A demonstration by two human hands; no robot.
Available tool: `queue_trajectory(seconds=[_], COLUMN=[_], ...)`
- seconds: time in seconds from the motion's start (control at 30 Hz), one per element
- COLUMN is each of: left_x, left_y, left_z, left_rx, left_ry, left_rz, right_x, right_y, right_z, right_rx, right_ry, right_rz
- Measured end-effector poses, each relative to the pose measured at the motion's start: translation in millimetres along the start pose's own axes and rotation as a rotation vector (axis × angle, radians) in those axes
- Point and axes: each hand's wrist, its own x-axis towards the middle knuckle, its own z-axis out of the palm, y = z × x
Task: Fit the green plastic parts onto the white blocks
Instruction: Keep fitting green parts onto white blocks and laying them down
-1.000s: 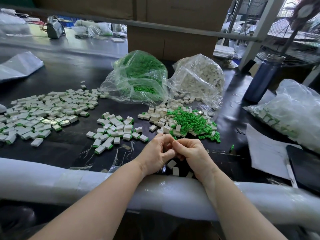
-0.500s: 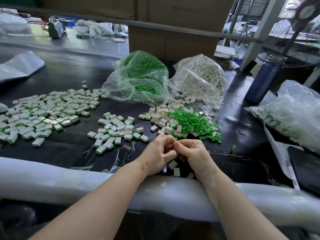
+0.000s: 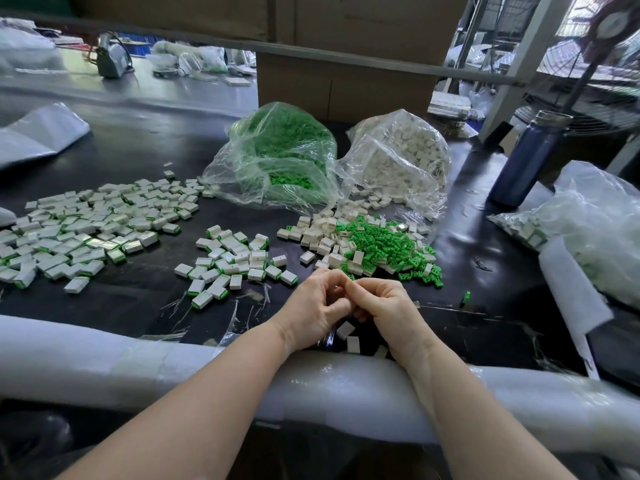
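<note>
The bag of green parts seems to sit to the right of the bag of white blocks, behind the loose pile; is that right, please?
Not quite: in the head view the bag of green parts sits to the left of the bag of white blocks, behind the loose pile.

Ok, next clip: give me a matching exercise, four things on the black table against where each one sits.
Things:
1. clear plastic bag of green parts
2. dark blue metal bottle
3. big spread of finished white blocks with green edges
4. three loose white blocks

Places:
A. far left of the table
B. just below the two hands
C. far right, upright
D. centre back, beside the bag of white blocks

Pairs: 1-D, 2-C, 3-A, 4-B
</note>
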Motion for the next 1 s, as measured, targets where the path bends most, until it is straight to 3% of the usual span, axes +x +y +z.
queue_trajectory(seconds=[0.43,0.57,0.73,1.0], left_x=[-0.4,-0.9,1.4,1.6], left_y=[1.1,4.2,0.0,-2.3], left_z=[0.0,-0.1,-1.2,-0.6], left_rx=[0.057,-0.082,0.047,0.063], left_ry=[-0.021,0.03,0.157,0.159], left_rz=[-0.006,-0.006,-0.044,-0.043], right_x=[-1.2,0.6,3.3,1.6], right_y=[-0.8,0.5,5.4,5.5], right_z=[-0.7,2.8,-0.1,-2.1], right_rx=[-0.003,-0.032,-0.07,-0.175], right_ry=[0.025,0.041,0.185,0.213], right_rz=[-0.004,-0.022,-0.054,-0.142])
